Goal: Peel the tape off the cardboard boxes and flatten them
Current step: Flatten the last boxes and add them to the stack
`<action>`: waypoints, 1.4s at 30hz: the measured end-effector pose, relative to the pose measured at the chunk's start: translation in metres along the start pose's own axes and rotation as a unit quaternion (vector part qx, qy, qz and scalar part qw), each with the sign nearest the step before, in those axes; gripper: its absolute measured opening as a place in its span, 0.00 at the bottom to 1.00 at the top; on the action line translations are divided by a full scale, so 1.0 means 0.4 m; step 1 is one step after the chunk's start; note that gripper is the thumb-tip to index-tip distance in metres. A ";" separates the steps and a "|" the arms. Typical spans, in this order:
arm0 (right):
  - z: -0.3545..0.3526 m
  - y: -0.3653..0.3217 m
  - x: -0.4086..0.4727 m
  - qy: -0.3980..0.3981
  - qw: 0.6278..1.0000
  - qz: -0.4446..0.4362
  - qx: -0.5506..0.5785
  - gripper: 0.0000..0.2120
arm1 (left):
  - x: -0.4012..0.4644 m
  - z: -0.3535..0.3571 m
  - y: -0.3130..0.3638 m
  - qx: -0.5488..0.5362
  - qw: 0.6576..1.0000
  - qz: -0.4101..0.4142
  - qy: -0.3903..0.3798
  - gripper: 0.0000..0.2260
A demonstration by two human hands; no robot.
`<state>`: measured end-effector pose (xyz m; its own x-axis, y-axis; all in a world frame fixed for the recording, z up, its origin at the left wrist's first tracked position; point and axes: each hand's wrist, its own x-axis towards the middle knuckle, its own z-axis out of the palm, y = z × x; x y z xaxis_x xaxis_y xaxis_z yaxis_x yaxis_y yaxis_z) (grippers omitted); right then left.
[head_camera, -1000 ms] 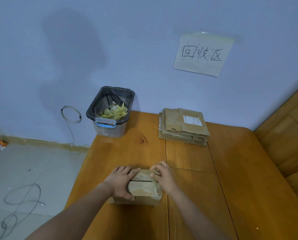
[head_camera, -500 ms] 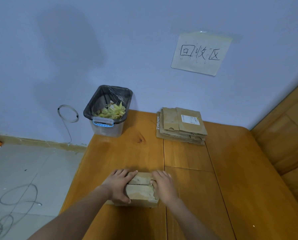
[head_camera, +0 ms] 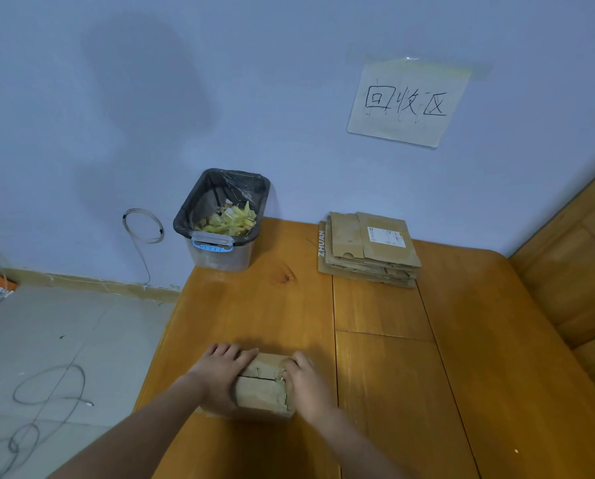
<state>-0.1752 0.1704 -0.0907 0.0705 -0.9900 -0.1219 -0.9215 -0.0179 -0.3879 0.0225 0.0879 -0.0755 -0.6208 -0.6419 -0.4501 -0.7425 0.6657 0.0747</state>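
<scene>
Left hand and right hand clamp a small cardboard box from either side at the near edge of the wooden table.

Going left to right: grey floor with loose cable; left fingers curled over the box's left side, right fingers wrapped on its right, likely steadying it so the top seam's tape can be worked; far off, a lined bin holding peeled scraps, then flattened boxes stacked by the wall; since a second ago, both hands sit lower and closer around the box.
</scene>
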 end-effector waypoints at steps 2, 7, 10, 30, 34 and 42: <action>0.000 0.005 0.000 0.000 1.000 -0.014 -0.004 0.18 | 0.002 0.001 0.011 0.007 1.000 -0.008 0.005 0.51; -0.024 0.032 -0.006 -0.033 0.998 -0.026 -0.036 0.26 | 0.022 0.007 0.048 0.011 0.998 -0.045 -0.030 0.55; -0.026 0.023 -0.014 -0.062 0.998 -0.019 0.008 0.29 | 0.021 0.030 0.042 -0.009 0.998 -0.058 -0.032 0.55; -0.003 0.060 -0.075 -0.089 0.980 -0.139 -0.111 0.27 | 0.029 0.066 0.041 -0.037 0.997 -0.069 -0.010 0.54; -0.006 0.085 -0.093 -0.046 0.977 -0.154 -0.139 0.26 | 0.028 0.065 0.039 -0.038 0.997 -0.066 -0.007 0.54; -0.047 0.079 -0.051 -0.022 0.983 -0.141 -0.118 0.19 | 0.034 0.072 0.036 -0.040 0.997 -0.070 -0.008 0.54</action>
<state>-0.2129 0.1875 -0.0833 0.3473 -0.9343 -0.0805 -0.9255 -0.3276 -0.1902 0.0105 0.0997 -0.1063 -0.5071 -0.7196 -0.4744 -0.8390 0.5381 0.0805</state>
